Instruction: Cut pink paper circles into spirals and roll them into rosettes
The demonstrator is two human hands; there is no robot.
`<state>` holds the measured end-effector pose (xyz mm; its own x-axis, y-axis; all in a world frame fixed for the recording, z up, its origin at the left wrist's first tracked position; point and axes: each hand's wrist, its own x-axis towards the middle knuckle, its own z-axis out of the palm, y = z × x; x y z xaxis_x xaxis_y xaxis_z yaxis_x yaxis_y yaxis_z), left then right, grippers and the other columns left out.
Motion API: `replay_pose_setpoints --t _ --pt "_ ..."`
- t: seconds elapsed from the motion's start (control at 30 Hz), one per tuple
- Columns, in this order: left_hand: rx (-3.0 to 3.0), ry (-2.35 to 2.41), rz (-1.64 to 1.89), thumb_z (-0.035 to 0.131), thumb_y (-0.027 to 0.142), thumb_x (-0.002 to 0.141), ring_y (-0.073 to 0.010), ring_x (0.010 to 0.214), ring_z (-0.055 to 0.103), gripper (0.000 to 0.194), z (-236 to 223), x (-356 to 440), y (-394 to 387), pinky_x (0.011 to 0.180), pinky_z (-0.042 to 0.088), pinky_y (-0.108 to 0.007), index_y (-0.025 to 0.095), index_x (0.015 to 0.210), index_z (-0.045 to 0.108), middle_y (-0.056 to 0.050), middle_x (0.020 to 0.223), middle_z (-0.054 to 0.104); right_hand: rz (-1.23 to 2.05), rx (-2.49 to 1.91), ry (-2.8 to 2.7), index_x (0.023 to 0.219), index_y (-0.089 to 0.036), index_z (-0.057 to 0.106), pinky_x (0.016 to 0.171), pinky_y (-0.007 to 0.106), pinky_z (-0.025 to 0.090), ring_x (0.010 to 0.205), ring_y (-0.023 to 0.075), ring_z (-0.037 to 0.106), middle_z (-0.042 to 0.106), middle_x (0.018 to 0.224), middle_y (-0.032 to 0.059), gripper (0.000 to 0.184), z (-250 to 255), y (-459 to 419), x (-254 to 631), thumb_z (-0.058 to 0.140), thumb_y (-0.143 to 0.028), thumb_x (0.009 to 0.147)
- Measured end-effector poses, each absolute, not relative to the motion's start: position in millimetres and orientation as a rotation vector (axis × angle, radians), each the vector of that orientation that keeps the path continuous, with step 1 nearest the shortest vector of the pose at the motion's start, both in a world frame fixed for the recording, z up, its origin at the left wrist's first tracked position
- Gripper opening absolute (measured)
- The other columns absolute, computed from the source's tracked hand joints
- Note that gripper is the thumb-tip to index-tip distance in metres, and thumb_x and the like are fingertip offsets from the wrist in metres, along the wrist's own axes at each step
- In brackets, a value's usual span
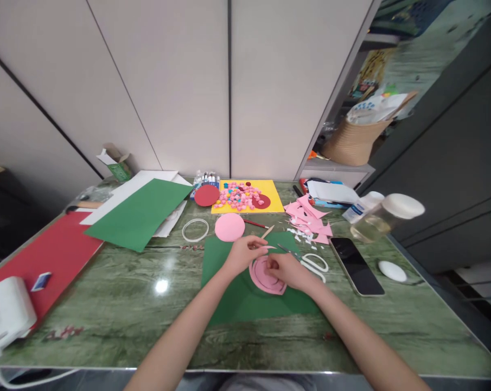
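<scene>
My left hand (245, 254) is closed in a pinch on a pointed end of pink paper. Below it, a round piece of pink paper (275, 287) with a dark curved line, which looks like a spiral, is held just over or on a green sheet (245, 304). The bent fingers of my right hand (288, 270) close on the inner part of that round piece. White-handled scissors (315, 266) lie right of my right hand. Beyond my left hand are a whole pink paper circle (229, 227) and a wooden stick (267, 232).
Pink paper scraps (308, 217) lie at the right, near a black phone (357, 266) and a lidded jar (386, 217). A yellow sheet (275, 190) bears pink pompoms (239, 195). Green card (141, 214), red card (62, 250) and a white ring (195, 230) are at left.
</scene>
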<state>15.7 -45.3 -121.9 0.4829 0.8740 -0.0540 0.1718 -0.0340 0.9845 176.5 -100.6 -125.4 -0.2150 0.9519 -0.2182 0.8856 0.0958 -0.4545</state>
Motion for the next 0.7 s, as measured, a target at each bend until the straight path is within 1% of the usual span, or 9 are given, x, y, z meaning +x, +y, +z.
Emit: replay_pose_setpoints --t 0.07,0.1,0.2,0.23,0.33,0.43,0.5,0.6,0.7 --pt "1.475 0.964 0.754 0.063 0.031 0.069 -0.0083 0.056 0.053 0.032 -124 17 -54 0.055 0.044 -0.02 0.011 0.093 0.064 -0.004 0.072 0.064 0.824 -1.823 -2.167 0.072 -0.016 0.059 0.053 0.019 0.036 0.061 0.0119 0.059 0.063 0.066 -0.0001 0.004 -132 -97 182 0.055 -0.017 0.072" --pt "1.399 0.991 0.789 0.064 0.031 0.068 -0.008 0.054 0.052 0.031 -126 17 -58 0.054 0.043 -0.02 0.01 0.091 0.065 -0.004 0.07 0.063 0.842 -1.801 -2.137 0.072 -0.016 0.059 0.054 0.02 0.037 0.061 0.0119 0.058 0.063 0.066 -0.0003 0.004 -135 -96 183 0.055 -0.017 0.072" --pt "1.27 1.012 0.817 0.066 0.031 0.066 -0.0075 0.054 0.05 0.03 -129 20 -65 0.052 0.041 -0.02 0.01 0.087 0.066 -0.003 0.07 0.063 0.891 -1.753 -2.021 0.075 -0.017 0.057 0.054 0.02 0.039 0.06 0.0115 0.058 0.062 0.065 -0.001 0.009 -142 -97 188 0.052 -0.023 0.077" --pt "1.257 1.017 0.813 0.066 0.031 0.066 -0.0072 0.053 0.049 0.029 -129 21 -66 0.051 0.04 -0.019 0.011 0.086 0.066 -0.003 0.069 0.063 0.941 -1.728 -1.937 0.077 -0.017 0.056 0.051 0.02 0.04 0.056 0.0111 0.057 0.06 0.063 -0.0015 0.013 -143 -97 189 0.049 -0.027 0.079" --pt "1.275 1.065 0.802 0.067 0.033 0.065 -0.0077 0.054 0.05 0.028 -126 22 -67 0.049 0.039 -0.018 0.012 0.083 0.067 -0.003 0.069 0.064 1.253 -1.52 -1.487 0.083 -0.017 0.053 0.038 0.019 0.036 0.04 0.01 0.051 0.055 0.056 -0.0038 0.024 -140 -98 194 0.043 -0.038 0.084" --pt "1.278 1.108 0.793 0.069 0.035 0.063 -0.0099 0.056 0.053 0.027 -121 23 -70 0.05 0.04 -0.019 0.013 0.079 0.068 -0.003 0.069 0.066 1.389 -1.328 -1.277 0.082 -0.016 0.055 0.036 0.019 0.037 0.04 0.009 0.052 0.054 0.061 -0.0028 0.031 -133 -101 193 0.041 -0.044 0.085" --pt "1.287 1.101 0.813 0.068 0.032 0.063 -0.0125 0.063 0.058 0.023 -120 24 -73 0.058 0.045 -0.021 0.014 0.077 0.069 -0.004 0.073 0.068 1.377 -1.291 -1.294 0.08 -0.016 0.056 0.039 0.019 0.04 0.043 0.0091 0.054 0.055 0.062 -0.0022 0.03 -129 -104 191 0.045 -0.043 0.084" --pt "1.289 1.081 0.808 0.066 0.03 0.065 -0.0168 0.075 0.062 0.021 -120 24 -76 0.069 0.049 -0.025 0.014 0.079 0.069 -0.006 0.081 0.07 1.198 -1.378 -1.407 0.074 -0.016 0.057 0.044 0.019 0.041 0.045 0.0087 0.052 0.055 0.057 -0.0031 0.022 -126 -109 187 0.055 -0.038 0.08" --pt "1.335 1.057 0.767 0.064 0.03 0.067 -0.018 0.079 0.062 0.022 -123 24 -77 0.071 0.048 -0.026 0.014 0.082 0.069 -0.006 0.084 0.07 1.073 -1.452 -1.474 0.07 -0.017 0.057 0.047 0.02 0.04 0.047 0.0091 0.051 0.055 0.054 -0.0031 0.019 -124 -111 186 0.056 -0.033 0.079"
